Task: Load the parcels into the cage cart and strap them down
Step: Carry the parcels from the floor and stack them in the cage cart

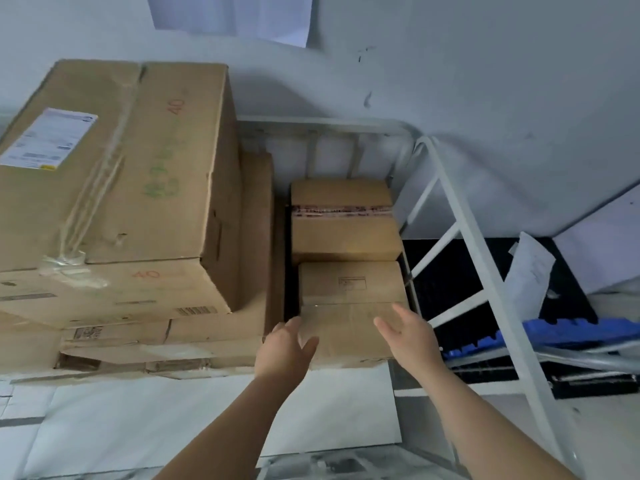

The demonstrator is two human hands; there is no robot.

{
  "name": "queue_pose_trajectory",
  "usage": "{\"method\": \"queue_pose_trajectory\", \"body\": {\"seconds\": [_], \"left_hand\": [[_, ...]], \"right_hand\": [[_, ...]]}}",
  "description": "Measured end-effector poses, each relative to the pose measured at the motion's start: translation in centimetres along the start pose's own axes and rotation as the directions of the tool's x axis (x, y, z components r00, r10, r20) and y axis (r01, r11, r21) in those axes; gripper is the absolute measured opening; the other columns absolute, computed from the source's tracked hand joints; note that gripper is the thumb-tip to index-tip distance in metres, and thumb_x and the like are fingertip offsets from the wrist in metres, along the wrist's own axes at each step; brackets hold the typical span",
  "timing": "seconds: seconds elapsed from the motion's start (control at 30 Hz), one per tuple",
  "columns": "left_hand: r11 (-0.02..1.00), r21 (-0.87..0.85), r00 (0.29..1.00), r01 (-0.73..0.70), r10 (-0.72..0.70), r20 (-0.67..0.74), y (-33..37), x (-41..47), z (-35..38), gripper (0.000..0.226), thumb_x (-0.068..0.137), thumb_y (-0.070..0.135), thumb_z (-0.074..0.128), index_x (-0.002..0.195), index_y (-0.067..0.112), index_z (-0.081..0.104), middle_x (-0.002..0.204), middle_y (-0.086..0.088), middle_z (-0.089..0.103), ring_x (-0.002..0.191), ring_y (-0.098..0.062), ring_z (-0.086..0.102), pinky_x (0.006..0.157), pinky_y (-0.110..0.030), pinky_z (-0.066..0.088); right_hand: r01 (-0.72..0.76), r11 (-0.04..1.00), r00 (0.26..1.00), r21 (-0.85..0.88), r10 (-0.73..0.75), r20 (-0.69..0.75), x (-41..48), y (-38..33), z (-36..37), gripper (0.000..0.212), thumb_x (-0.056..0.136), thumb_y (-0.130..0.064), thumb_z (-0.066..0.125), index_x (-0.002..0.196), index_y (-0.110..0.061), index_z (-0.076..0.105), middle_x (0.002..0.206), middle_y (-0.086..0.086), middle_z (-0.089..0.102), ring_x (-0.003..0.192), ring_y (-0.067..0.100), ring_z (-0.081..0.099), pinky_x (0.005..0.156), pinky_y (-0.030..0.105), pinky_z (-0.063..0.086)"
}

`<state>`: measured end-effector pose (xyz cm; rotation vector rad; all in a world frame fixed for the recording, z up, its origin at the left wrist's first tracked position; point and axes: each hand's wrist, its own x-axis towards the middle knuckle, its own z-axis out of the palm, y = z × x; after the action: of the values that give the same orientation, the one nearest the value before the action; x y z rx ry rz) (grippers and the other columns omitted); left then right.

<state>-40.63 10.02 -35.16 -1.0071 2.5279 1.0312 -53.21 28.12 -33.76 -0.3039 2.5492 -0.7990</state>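
1. Left hand (285, 346): fingers loosely spread, grasping nothing, at the near box's (349, 292) left edge; contact unclear.
2. Right hand (412, 336): fingers straight, apart, empty, over the box's right side.
3. Near box sits inside the cart (329, 122), before a far box (343, 237), beside the stack (104, 168).

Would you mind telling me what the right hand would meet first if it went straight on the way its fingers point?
Most likely the near small box, right ahead of the open right hand; depth is unclear, so it may already be touching.
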Motion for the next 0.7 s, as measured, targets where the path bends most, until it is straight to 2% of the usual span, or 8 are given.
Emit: {"method": "queue_pose_trajectory", "body": {"seconds": [0.13, 0.23, 0.33, 0.47, 0.6, 0.7], "left_hand": [[0.993, 0.029, 0.992, 0.111, -0.112, 0.049, -0.2, 4.4, 4.8, 0.063, 0.094, 0.046, 0.051, 0.148, 0.021, 0.031, 0.139, -0.008, 0.046, 0.118, -0.024, 0.052, 0.092, -0.035, 0.048], [0.989, 0.062, 0.988, 0.137, -0.141, 0.064, -1.3, 7.8, 7.7, 0.065, 0.094, 0.047, 0.051, 0.149, 0.023, 0.027, 0.138, -0.009, 0.047, 0.114, -0.026, 0.055, 0.096, -0.039, 0.047], [0.983, 0.055, 0.979, 0.175, -0.180, 0.093, -2.7, 10.7, 10.0, 0.069, 0.094, 0.046, 0.051, 0.152, 0.026, 0.019, 0.142, -0.008, 0.043, 0.119, -0.028, 0.052, 0.097, -0.042, 0.045], [0.975, -0.047, 0.969, 0.219, -0.212, 0.128, -4.0, 13.9, 12.4, 0.078, 0.093, 0.039, 0.056, 0.152, 0.035, 0.007, 0.147, -0.007, 0.034, 0.115, -0.027, 0.053, 0.084, -0.036, 0.046], [0.964, -0.106, 0.965, 0.245, -0.231, 0.128, -4.7, 15.6, 14.0, 0.092, 0.089, 0.037, 0.063, 0.151, 0.037, -0.005, 0.140, -0.007, 0.043, 0.103, -0.024, 0.056, 0.085, -0.040, 0.051], [0.963, -0.091, 0.962, 0.254, -0.242, 0.124, -5.0, 15.8, 15.0, 0.098, 0.088, 0.040, 0.063, 0.150, 0.037, -0.014, 0.139, -0.008, 0.044, 0.098, -0.023, 0.056, 0.081, -0.038, 0.051]], "right_hand": [[0.008, 0.999, 1.000, -0.052, -0.007, 0.012, 4.5, 4.9, 1.9, 0.066, 0.091, -0.047, 0.054, 0.146, -0.016, 0.035, 0.150, 0.002, 0.037, 0.139, 0.018, 0.032, 0.110, 0.036, 0.030], [-0.007, 0.994, 1.000, -0.113, 0.010, 0.021, 7.9, 7.9, 4.0, 0.067, 0.091, -0.048, 0.054, 0.146, -0.017, 0.033, 0.151, 0.005, 0.035, 0.139, 0.021, 0.031, 0.110, 0.042, 0.033], [-0.058, 0.985, 0.997, -0.162, 0.064, 0.034, 11.0, 10.6, 5.9, 0.069, 0.090, -0.049, 0.054, 0.148, -0.019, 0.030, 0.153, 0.008, 0.030, 0.141, 0.026, 0.027, 0.110, 0.047, 0.032], [-0.154, 0.973, 0.987, -0.172, 0.161, 0.024, 14.0, 13.4, 7.9, 0.075, 0.087, -0.051, 0.058, 0.149, -0.023, 0.025, 0.150, 0.012, 0.030, 0.137, 0.031, 0.030, 0.107, 0.048, 0.034], [-0.172, 0.966, 0.984, -0.195, 0.176, 0.006, 15.5, 15.2, 9.4, 0.083, 0.083, -0.051, 0.063, 0.150, -0.028, 0.019, 0.150, 0.014, 0.027, 0.137, 0.034, 0.028, 0.105, 0.052, 0.034], [-0.208, 0.970, 0.977, -0.122, 0.213, 0.028, 15.9, 15.8, 9.9, 0.090, 0.081, -0.051, 0.065, 0.151, -0.034, 0.010, 0.152, 0.014, 0.022, 0.137, 0.035, 0.029, 0.105, 0.052, 0.037]]}}
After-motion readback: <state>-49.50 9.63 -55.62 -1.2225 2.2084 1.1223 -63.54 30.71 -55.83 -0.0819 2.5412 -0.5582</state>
